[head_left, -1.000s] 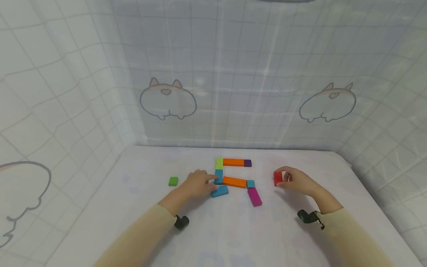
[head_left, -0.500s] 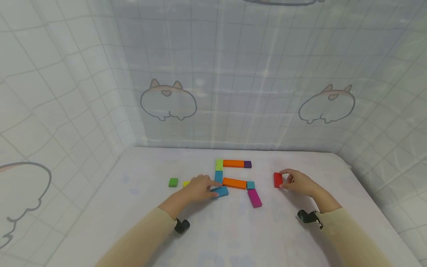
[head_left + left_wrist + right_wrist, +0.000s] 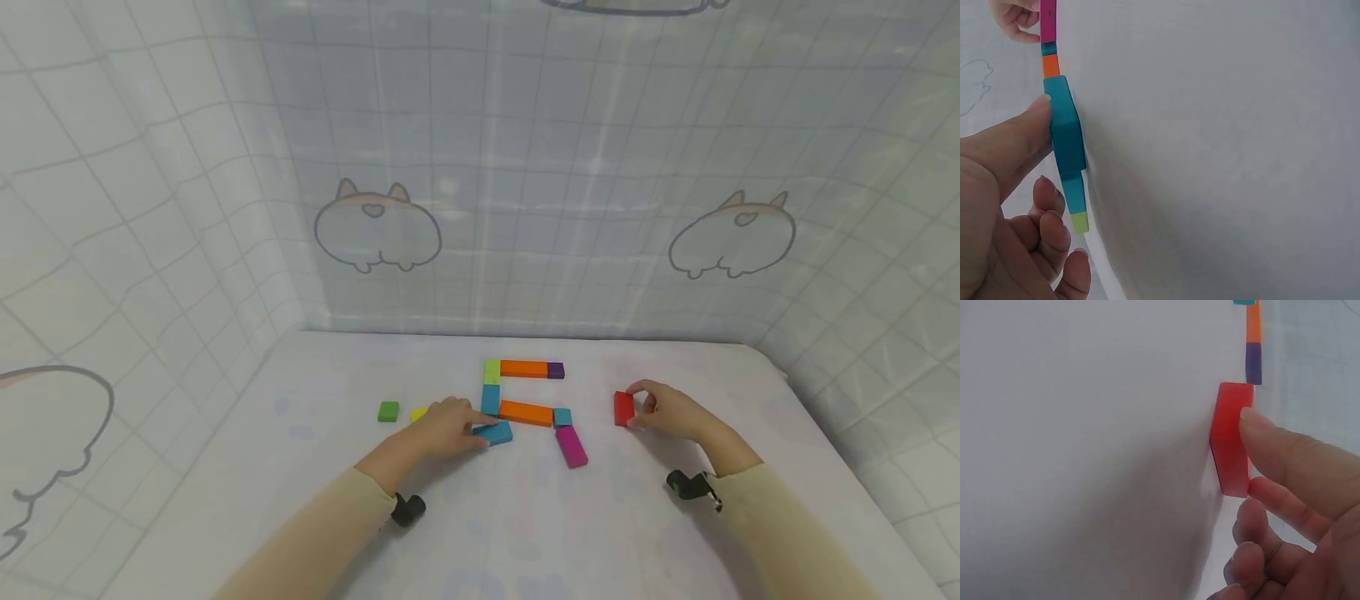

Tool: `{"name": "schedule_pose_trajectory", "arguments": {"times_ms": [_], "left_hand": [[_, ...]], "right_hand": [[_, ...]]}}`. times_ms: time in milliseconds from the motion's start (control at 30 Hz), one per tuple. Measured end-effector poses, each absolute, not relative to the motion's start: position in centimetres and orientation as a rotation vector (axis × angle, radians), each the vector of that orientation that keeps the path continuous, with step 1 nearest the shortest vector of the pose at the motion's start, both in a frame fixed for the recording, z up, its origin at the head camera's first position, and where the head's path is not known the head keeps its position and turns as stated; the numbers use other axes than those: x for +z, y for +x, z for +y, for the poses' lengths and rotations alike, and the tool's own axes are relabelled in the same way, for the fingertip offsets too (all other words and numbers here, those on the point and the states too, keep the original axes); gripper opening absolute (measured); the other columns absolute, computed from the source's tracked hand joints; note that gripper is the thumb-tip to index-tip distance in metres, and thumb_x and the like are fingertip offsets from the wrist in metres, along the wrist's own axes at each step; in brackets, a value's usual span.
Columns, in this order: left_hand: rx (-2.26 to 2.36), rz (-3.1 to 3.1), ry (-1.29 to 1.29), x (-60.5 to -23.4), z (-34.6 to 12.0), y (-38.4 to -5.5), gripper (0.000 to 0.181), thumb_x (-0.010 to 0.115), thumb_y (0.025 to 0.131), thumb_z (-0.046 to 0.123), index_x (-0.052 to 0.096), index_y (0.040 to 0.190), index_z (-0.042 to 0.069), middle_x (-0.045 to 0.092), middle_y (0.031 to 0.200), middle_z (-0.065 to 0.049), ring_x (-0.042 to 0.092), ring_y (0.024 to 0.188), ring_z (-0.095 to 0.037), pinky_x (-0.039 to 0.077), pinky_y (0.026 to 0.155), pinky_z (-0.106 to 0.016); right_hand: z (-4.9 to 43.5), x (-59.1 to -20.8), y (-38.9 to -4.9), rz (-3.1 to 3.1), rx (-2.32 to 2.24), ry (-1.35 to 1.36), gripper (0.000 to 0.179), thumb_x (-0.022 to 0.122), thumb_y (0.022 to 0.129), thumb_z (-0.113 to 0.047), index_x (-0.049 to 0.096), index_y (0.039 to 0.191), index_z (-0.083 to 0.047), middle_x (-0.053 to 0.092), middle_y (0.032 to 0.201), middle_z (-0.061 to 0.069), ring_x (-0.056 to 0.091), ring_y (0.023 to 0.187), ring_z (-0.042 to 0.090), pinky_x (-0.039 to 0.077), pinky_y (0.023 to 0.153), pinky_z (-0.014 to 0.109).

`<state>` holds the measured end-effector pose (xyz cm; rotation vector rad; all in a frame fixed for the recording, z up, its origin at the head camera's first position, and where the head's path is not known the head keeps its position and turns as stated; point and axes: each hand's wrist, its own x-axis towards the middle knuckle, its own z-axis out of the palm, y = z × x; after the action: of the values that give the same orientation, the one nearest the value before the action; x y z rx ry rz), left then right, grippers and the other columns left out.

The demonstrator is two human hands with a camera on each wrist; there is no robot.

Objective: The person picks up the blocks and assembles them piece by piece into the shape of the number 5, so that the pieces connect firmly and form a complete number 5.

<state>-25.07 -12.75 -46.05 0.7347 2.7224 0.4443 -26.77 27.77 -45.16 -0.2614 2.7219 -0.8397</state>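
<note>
Left hand (image 3: 447,427) lower, at blue block (image 3: 499,432)

- A pale bench (image 3: 480,525), its white surface marked with faint bluish blotches (image 3: 300,432); its rear corners are rounded, and a thin dark line runs along the rear edge.
- A grey-white back sheet (image 3: 555,125) behind it, printed with a grid and streaked with vertical sheen.
- Two outlined animal drawings (image 3: 378,232) on that sheet, well apart, each round-bodied with pointed peach ears and a small heart-like patch.
- A further outline (image 3: 637,8), cut off by the top edge.
- A left sheet (image 3: 150,208), gridded and wavy, with a large drawing (image 3: 56,454) cropped at the edge.
- A right sheet (image 3: 877,292), similarly gridded and rippled.
</note>
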Motion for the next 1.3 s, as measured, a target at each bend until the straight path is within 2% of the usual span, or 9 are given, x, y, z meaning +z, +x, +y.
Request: {"name": "schedule_pose_trajectory", "arguments": {"times_ms": [267, 800, 1300], "left_hand": [[0.42, 2.705, 0.689, -45.6, -12.3, -24.3, 0.048, 0.074, 0.091, 0.041, 0.062, 0.137, 0.038, 0.051, 0.085, 0.005, 0.046, 0.085, -0.014, 0.039, 0.074, -0.033], [0.368, 2.68, 0.76, -45.0, -11.8, -22.8, 0.047, 0.075, 0.089, 0.043, 0.064, 0.134, 0.04, 0.051, 0.081, 0.006, 0.046, 0.079, -0.013, 0.038, 0.069, -0.029], [0.356, 2.641, 0.87, -45.0, -11.5, -21.2, 0.047, 0.074, 0.089, 0.043, 0.063, 0.135, 0.039, 0.048, 0.078, 0.008, 0.043, 0.077, -0.011, 0.035, 0.069, -0.027]], "right_hand": [[27.7, -45.4, -25.4, 2.696, -0.859, -0.253, 0.055, 0.083, 0.082, -0.02, 0.056, 0.128, -0.006, 0.053, 0.085, 0.006, 0.051, 0.074, 0.021, 0.046, 0.063, 0.034], [25.2, -44.4, -21.8, 2.65, -0.814, -0.213, 0.056, 0.088, 0.075, -0.021, 0.056, 0.119, -0.01, 0.054, 0.081, 0.005, 0.053, 0.072, 0.02, 0.047, 0.062, 0.034], [23.4, -44.5, -20.1, 2.674, -0.743, -0.272, 0.055, 0.09, 0.073, -0.026, 0.056, 0.115, -0.013, 0.054, 0.078, 0.003, 0.053, 0.07, 0.018, 0.047, 0.062, 0.033]]}}
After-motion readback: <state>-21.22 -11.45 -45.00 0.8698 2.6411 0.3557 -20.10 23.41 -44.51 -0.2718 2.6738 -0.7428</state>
